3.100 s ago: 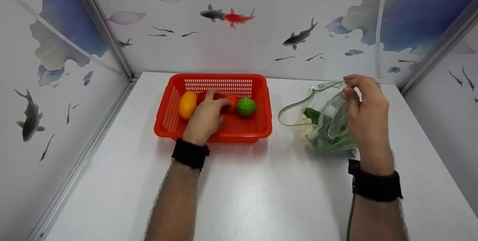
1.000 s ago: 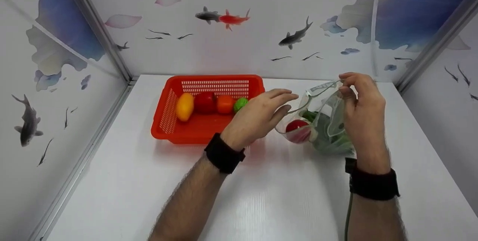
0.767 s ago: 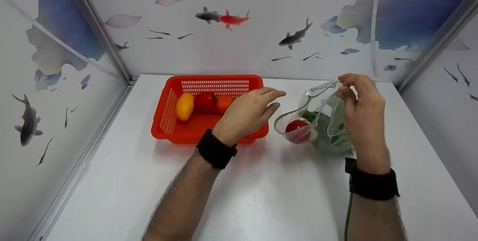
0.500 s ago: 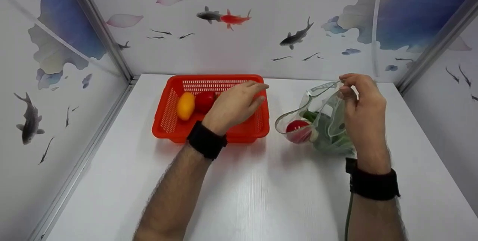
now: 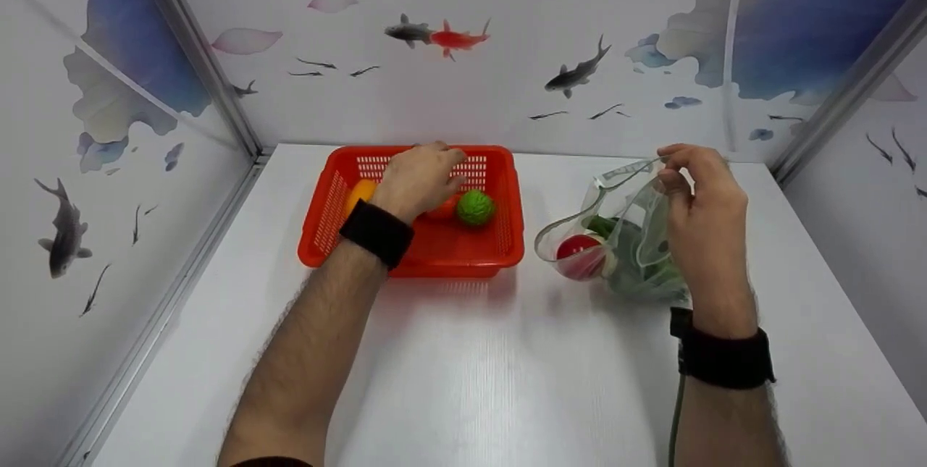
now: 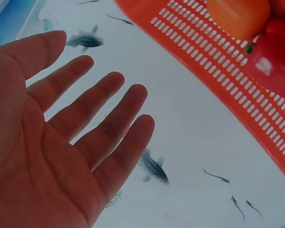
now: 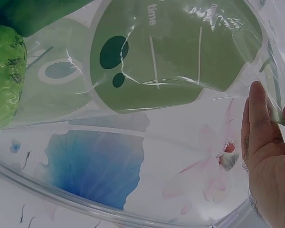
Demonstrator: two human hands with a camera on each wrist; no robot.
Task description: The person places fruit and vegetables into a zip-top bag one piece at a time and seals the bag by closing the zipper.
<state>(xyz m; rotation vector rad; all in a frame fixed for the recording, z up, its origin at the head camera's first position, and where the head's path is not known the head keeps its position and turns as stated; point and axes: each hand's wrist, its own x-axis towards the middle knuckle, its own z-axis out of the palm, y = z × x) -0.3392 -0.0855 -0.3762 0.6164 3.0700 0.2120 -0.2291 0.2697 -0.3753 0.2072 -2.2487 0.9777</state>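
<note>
Now, left hand (image 5: 420, 181): held over the back of the red basket (image 5: 463, 264); its fingers are seen straight and spread wide in the left wrist view, with nothing grasped; half a second ago it was held further right, over the orange piece (image 5: 443, 211) and the green ball (image 5: 476, 208).
Basket contents: the yellow fruit (image 5: 361, 195) is set at the left, partly covered by the hand; the green ball, hidden half a second ago, is uncovered again; the red piece with a green stem (image 6: 275, 61) is shown by the left wrist view, its place being screened from the head view.
Right hand (image 5: 706, 221): position unchanged; the bag's rim is pinched between thumb and fingertips.
Clear bag (image 5: 628, 250): rested on the white table (image 5: 463, 358), right of the basket; inside, a red round piece (image 5: 579, 247), not seen there three seconds ago, is lodged beside greenery (image 5: 601, 225).
</note>
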